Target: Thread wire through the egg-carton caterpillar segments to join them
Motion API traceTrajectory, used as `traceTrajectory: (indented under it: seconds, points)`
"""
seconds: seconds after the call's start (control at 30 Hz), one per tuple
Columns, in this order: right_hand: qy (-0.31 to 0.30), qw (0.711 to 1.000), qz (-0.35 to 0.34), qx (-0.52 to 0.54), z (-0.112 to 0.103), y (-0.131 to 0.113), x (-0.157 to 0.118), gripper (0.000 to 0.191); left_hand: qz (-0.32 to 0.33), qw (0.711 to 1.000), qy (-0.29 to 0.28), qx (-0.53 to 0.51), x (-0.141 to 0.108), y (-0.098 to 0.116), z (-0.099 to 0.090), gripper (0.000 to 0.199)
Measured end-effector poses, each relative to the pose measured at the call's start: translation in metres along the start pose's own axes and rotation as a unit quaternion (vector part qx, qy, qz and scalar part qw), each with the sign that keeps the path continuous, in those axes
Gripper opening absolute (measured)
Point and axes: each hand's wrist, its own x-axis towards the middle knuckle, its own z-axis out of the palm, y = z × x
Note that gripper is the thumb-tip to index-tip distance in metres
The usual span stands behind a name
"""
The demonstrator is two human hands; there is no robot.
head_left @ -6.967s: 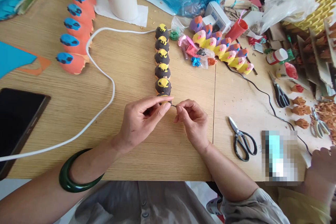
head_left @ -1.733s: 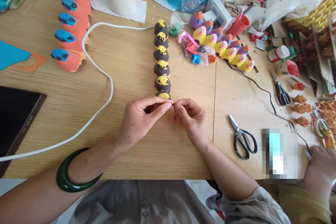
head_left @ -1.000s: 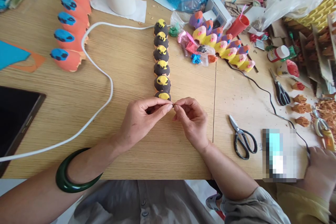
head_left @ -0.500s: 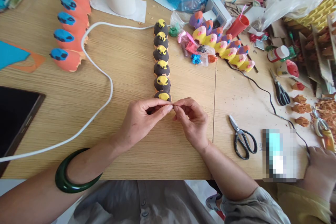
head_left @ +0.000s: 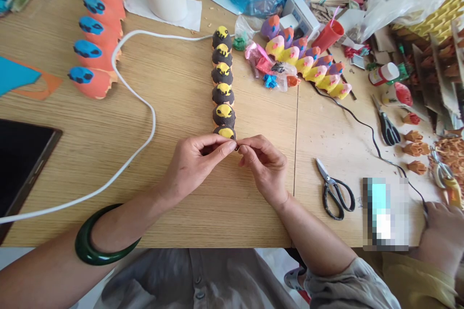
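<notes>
My left hand (head_left: 201, 161) and my right hand (head_left: 266, 166) meet fingertip to fingertip over the table. Between their pinched fingers is a tiny dark piece (head_left: 237, 147), perhaps modelling clay; most of it is hidden. Just beyond the fingertips stands a row of egg-carton cups (head_left: 223, 94) covered in black, each with a yellow patch on top. Small black marks show on the yellow of the farther cups. My left fingers partly cover the nearest cup's front edge.
White cable (head_left: 154, 120) curves across the left side, near orange cups with blue patches (head_left: 92, 50). Black-handled scissors (head_left: 335, 193) lie to the right. Purple and yellow cups (head_left: 308, 65), clay packets (head_left: 263, 60) and a red cup (head_left: 328, 36) stand farther back. Another person's hand (head_left: 444, 231) rests at far right.
My fingertips have parted slightly, and more of the dark piece shows between them. The left thumb has shifted a little upward and left. The cups have stayed in place.
</notes>
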Motion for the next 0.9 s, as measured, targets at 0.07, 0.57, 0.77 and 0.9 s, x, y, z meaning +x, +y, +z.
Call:
traceTrajectory:
  seconds: [0.07,0.57,0.77,0.9]
  points:
    - [-0.004,1.000,0.003,0.007,0.0006,-0.0029,0.0003,0.014,-0.005,1.000,0.000,-0.007,0.0001,0.0005,0.0000,0.023]
    - [0.007,0.999,-0.007,0.038,0.0021,-0.0044,0.0003,0.016,-0.030,0.999,0.005,-0.018,-0.0008,0.0027,-0.0007,0.026]
    - [-0.001,0.999,-0.006,0.034,0.0018,-0.0030,0.0001,0.018,-0.030,0.999,0.005,-0.028,0.0001,0.0008,0.0006,0.023]
    - [-0.009,1.000,0.002,0.027,0.0015,-0.0033,-0.0007,0.021,-0.027,0.999,0.005,-0.031,0.0003,0.0001,-0.0003,0.023]
